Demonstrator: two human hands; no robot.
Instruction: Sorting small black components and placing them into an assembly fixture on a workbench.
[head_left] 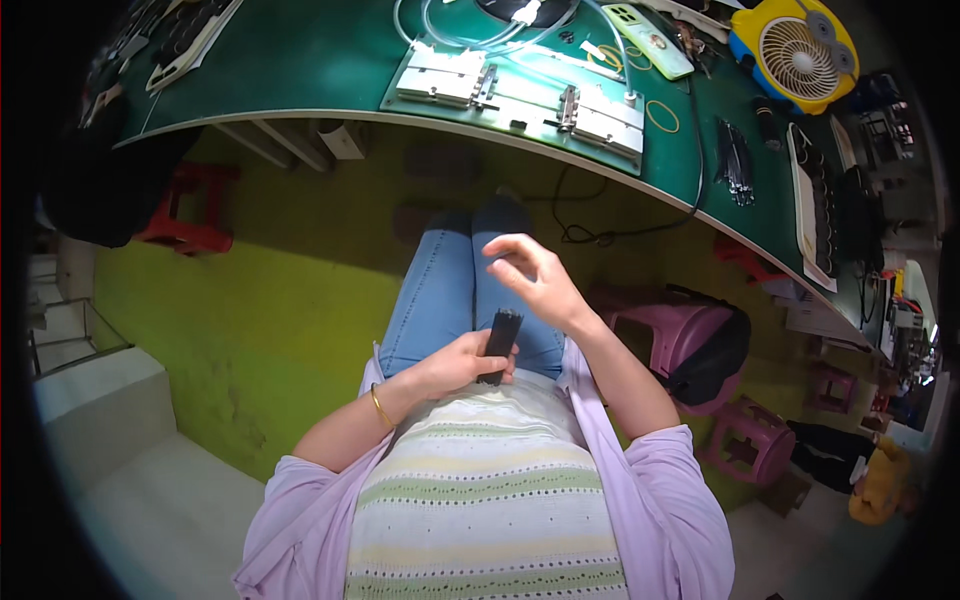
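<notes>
My left hand (458,366) is wrapped round a dark bundle of black strips (502,345), held upright over my lap near my waist. The bundle's top end looks uneven, and its lower part is partly hidden by my fingers. Just above and to the right of it, my right hand (540,285) hovers over my thighs. Its fingers are bent with a gap between thumb and forefinger, and I see nothing between them.
Ahead, a green-topped bench (300,65) carries a metal fixture (520,105) with tubing, a phone (650,42), a yellow and blue fan (800,60) and black strips (735,160). A purple stool (680,345) stands to my right, a red stool (190,215) under the bench at left.
</notes>
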